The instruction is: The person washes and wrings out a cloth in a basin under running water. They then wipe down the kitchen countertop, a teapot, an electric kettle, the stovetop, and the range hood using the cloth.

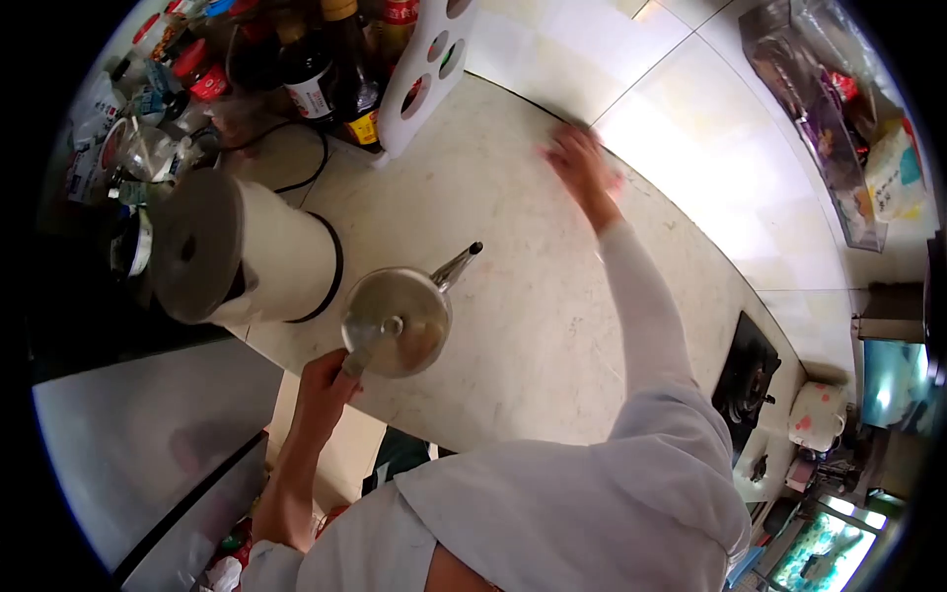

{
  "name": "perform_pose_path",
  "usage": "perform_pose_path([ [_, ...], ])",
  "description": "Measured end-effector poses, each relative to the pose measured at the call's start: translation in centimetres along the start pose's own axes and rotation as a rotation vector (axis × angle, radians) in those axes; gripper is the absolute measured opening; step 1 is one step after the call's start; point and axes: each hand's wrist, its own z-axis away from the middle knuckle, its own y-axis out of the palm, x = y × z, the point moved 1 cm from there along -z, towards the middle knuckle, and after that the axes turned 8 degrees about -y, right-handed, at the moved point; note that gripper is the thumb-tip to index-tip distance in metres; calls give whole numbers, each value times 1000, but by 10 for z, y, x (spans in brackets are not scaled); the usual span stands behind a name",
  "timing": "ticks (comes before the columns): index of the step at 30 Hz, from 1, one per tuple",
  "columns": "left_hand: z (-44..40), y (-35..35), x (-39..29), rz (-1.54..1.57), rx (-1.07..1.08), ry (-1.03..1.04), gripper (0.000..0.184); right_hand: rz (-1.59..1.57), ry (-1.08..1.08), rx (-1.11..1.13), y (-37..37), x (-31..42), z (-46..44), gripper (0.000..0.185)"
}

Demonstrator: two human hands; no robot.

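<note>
Obscured details, clock positions from view centre
1 o'clock: right hand (577, 163) blurred; pink item (616, 184) beside it unidentifiable. 11 o'clock: white rack (397, 126) cut off by top edge. 6 o'clock: grey top (582, 513) cut off by bottom edge.

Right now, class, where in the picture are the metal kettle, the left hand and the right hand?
Metal kettle (419, 318): head view, on its round top.
Left hand (327, 381): head view, back of the hand.
Right hand (580, 170): head view, blurred middle of the hand.
</note>
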Motion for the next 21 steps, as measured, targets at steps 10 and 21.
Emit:
perform_pose_path([
  [10,3,-1,-1,-13,5,474,71,-436,765,-54,-140,4,165,16],
  [21,-23,12,1,-373,-290,1032,70,-396,-404,6,-158,293,56,32],
])
